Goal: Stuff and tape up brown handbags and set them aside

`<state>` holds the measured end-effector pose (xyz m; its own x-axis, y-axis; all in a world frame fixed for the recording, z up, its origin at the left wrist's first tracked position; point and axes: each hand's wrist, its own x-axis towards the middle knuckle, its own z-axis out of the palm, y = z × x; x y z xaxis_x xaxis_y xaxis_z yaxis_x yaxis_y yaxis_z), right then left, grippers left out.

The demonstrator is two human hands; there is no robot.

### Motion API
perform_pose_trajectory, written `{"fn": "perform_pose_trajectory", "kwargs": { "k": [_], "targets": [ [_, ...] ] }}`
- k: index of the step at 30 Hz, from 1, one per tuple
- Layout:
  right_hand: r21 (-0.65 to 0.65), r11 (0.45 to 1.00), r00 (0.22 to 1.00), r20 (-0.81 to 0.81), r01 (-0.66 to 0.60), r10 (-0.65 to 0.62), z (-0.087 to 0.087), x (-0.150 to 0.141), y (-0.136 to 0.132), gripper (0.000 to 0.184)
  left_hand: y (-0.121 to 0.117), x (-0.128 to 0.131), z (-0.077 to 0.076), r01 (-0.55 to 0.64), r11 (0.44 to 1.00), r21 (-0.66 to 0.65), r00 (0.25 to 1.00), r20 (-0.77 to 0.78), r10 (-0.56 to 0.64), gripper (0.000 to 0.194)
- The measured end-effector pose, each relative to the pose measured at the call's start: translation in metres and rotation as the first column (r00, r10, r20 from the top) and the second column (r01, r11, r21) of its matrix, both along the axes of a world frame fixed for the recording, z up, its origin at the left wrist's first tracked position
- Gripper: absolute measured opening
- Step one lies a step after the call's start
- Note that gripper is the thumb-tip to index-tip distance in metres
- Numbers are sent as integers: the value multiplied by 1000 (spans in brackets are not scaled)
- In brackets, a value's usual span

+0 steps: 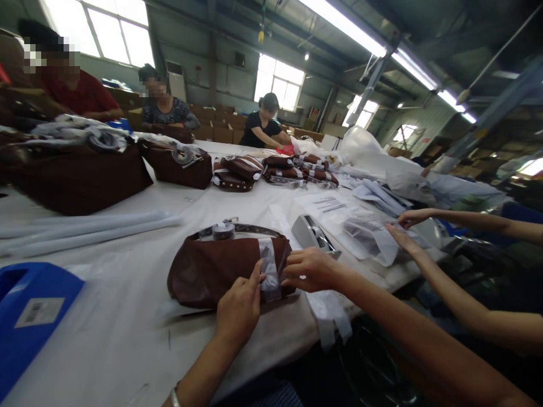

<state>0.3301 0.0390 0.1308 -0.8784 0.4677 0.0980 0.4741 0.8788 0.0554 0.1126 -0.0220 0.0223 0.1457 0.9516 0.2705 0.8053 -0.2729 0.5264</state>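
A brown leather handbag (220,263) lies on the white-covered table in front of me, its studded strap (263,228) along the top. Around the bag's right part runs a clear plastic strip (268,265). My left hand (240,305) is at the bag's lower front, thumb and finger closed on the strip's edge. At the bag's right end, my right hand (314,270) has its fingers curled together in a pinch; what is between them is too small to make out. A wrapped round piece (223,230) sits by the strap.
A grey tape dispenser (314,233) stands behind my right hand. At right, a co-worker's hands (403,234) handle clear plastic (369,234). A blue dispenser (38,322) is at left, near white rolls (93,232). More brown bags (85,175) line the far side, where several people work.
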Motion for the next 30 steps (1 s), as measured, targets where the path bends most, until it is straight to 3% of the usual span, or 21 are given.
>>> {"fn": "perform_pose_trajectory", "kwargs": {
  "k": [3, 7, 11, 15, 21, 24, 27, 30],
  "targets": [
    [1, 999, 992, 116, -43, 42, -1, -26, 34, 31, 0, 0, -1, -11, 1000, -14, 1000, -13, 11, 59],
    [-11, 999, 952, 301, -50, 51, 2, -52, 65, 19, -1, 1, -5, -6, 1000, 7, 1000, 4, 6, 63],
    [6, 1000, 910, 413, 13, -14, 6, -71, 74, 20, -3, 2, -10, 16, 998, 55, 1000, -6, -16, 62],
    [31, 995, 901, 423, 90, -95, 6, -80, 76, 27, -4, 0, -10, 70, 993, 99, 998, -12, -69, 58],
    [85, 943, 897, 291, 323, -333, 7, -65, 104, 49, -6, -2, -10, 114, 987, 110, 993, -12, -113, 51],
    [91, 887, 877, 136, 452, -461, 3, -50, 103, 43, -5, -4, -15, 141, 979, 144, 990, -12, -141, 51],
    [108, 845, 852, -67, 523, -519, -9, -40, 74, 37, -4, -9, -22, 192, 955, 226, 980, 2, -198, 51],
    [100, 889, 882, -213, 448, -420, -32, -36, 27, 38, -2, -14, -27, 220, 930, 296, 968, 55, -247, 45]
  ]
}}
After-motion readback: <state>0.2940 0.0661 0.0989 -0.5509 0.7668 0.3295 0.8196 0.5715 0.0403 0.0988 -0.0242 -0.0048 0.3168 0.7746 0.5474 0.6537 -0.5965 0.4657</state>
